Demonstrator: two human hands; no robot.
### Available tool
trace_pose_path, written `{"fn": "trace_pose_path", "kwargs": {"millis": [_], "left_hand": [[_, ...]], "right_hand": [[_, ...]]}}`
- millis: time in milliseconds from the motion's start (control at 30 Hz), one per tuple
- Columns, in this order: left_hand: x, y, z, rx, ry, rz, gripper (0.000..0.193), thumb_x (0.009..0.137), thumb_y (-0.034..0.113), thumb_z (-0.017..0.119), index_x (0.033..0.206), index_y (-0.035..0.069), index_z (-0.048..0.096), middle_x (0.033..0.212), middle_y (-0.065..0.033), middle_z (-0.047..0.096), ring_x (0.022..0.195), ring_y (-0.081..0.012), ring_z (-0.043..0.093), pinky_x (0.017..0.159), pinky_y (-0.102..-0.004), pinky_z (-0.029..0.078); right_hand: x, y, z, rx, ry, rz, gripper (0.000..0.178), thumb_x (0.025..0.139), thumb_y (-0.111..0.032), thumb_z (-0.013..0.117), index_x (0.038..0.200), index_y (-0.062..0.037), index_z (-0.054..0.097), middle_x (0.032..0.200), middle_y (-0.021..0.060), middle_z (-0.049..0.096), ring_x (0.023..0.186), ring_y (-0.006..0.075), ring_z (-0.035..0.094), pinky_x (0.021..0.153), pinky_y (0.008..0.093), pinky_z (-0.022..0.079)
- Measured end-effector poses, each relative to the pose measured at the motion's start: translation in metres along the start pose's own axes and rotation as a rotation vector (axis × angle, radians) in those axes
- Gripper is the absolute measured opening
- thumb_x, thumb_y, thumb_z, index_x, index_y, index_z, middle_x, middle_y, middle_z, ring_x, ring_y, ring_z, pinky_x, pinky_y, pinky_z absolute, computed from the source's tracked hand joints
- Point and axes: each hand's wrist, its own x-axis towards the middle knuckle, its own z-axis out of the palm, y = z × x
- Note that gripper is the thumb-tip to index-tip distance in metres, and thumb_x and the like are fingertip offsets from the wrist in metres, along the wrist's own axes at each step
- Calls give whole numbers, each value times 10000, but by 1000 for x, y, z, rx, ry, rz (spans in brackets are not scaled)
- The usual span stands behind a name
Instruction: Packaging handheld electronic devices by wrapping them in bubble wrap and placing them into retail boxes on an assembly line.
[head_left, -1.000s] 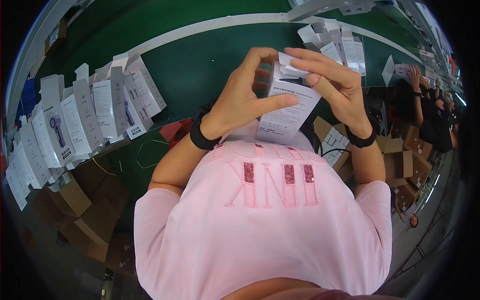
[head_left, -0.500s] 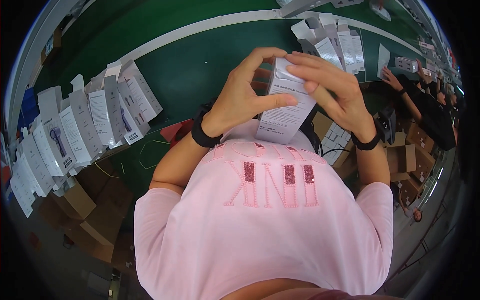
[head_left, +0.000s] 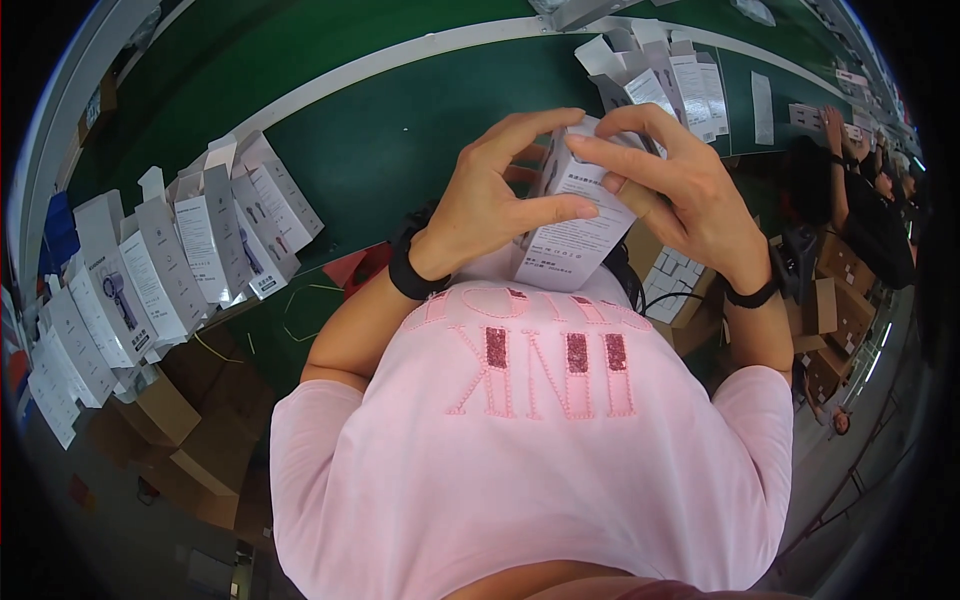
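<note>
Close in front of my chest stands a white printed carton (head_left: 575, 235), tilted, with its end upward. My left hand (head_left: 500, 190) grips it from the left, thumb across the printed side and fingers round the back edge. My right hand (head_left: 680, 185) is bent over the carton's upper right, its fingertips at the top end. Those fingers cover part of the top, so I cannot tell whether the flap there is fully tucked in. Dark bands sit on both my wrists.
Open-flapped white cartons (head_left: 190, 240) lean in a row at the left of the green table (head_left: 370, 130). Another group (head_left: 670, 85) stands at the back right. Brown boxes (head_left: 185, 450) lie below left; one with white pieces (head_left: 675, 285) is at right. Co-workers (head_left: 860, 200) sit far right.
My right hand's fingers have lifted and curled at the carton's top, where they lay flatter before. My left hand keeps its hold. A co-worker's hand at far right has moved off a white sheet.
</note>
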Motion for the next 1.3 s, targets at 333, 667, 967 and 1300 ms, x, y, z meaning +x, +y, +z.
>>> {"fn": "trace_pose_path", "kwargs": {"millis": [333,667,967,1300], "left_hand": [[-9,-17,2,-226,81,-9,636,740,217,833,1303,91,565,1258,-107,570,1003,-223,642,825,-335,540],[-10,-20,-8,-187,13,3,462,799,176,778,1233,129,625,1397,-140,459,1165,-234,562,883,-338,516],[39,-6,-12,-201,-75,-42,692,821,195,766,1434,113,456,1484,-121,380,1314,-258,437,1062,-430,388],[238,-147,-97,1782,191,15,672,825,77,612,1407,377,456,1546,-193,250,1417,-422,221,1058,-711,174]], "right_hand": [[-3,-8,26,173,143,1,450,831,42,614,1269,-64,609,1194,150,583,1101,306,591,888,360,497],[-7,13,33,337,126,89,496,773,-66,716,1258,-69,610,1389,158,484,1306,297,453,1091,418,340],[-40,52,-13,564,127,518,844,652,-270,845,1362,28,499,1327,141,544,1199,198,512,1043,319,366],[-181,395,-166,-566,1021,841,793,752,-416,791,1324,48,496,1292,235,560,1183,333,547,1019,372,405]]}}
